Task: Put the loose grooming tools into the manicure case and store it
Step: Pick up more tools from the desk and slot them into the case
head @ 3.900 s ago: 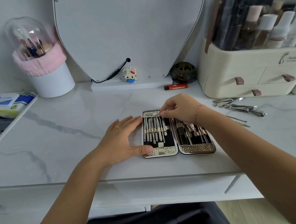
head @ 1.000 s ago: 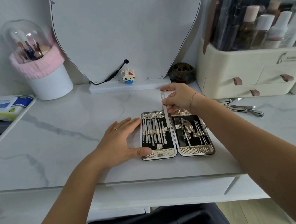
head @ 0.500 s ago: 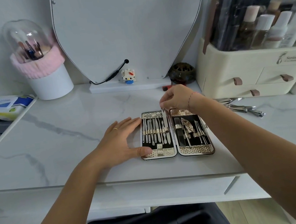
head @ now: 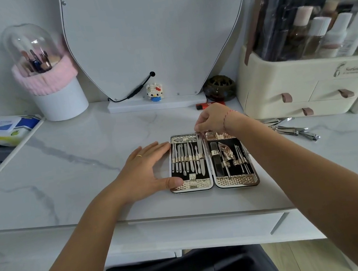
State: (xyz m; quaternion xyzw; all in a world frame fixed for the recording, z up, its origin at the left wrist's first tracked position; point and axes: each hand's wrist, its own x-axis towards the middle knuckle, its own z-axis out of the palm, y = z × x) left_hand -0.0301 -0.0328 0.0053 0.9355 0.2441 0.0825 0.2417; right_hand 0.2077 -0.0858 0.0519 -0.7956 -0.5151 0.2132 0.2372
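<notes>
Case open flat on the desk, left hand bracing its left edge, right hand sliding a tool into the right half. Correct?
One error: the head view shows the right hand pinching the top of a long flat tool in the left half of the manicure case, in its rightmost slot beside the hinge. The rest holds: case open flat, left hand bracing its left edge.

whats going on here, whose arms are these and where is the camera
No machine here: a person wears one wide-angle camera on the head, so you look down along their own arms. On the white marble-look vanity top lies an open gold-trimmed manicure case with a black lining and rows of steel tools. The left hand rests flat against the case's left edge. The right hand pinches the top of a long flat metal nail file standing in the left half's loops. More loose shiny steel clippers lie to the right, beside a cream cosmetics organiser.
</notes>
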